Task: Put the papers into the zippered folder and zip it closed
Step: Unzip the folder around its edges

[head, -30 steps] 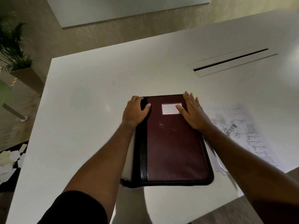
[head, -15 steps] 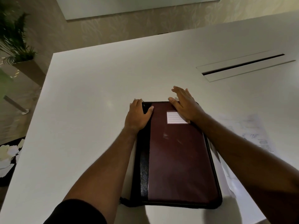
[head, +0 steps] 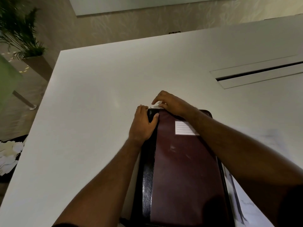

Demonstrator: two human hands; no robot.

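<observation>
So the big change: a second ago the right hand (head: 172, 102) was lying flat on the cover next to the white lined label (head: 184, 128), and half a second ago it was already sliding up toward the far edge. Now it's up at the top edge of the dark red leather zippered folder with the black spine strip (head: 183, 169), just above centre of the frame, fingers curled over that edge right where a small shiny bit pokes out. That bit looks like the zipper pull (head: 151, 107), but I honestly can't tell whether the fingers are pinching it yet or just feeling for it.

The left hand (head: 143, 124) hasn't really budged. It's gripping the folder's top left corner, thumb on the cover and fingers wrapped round the spine side, pinning it to the white table (head: 98, 112).

The folder itself lies closed, flat, running from mid-frame down to the bottom edge. The white printed papers (head: 246, 207) sit on the table at lower right, partly tucked under the folder's right side and blurry.

My read: this is the unzip step just getting started. Nothing's been loaded, since the sheets are outside, so most of the job is ahead: open it, slide the sheets in, zip it back.
</observation>
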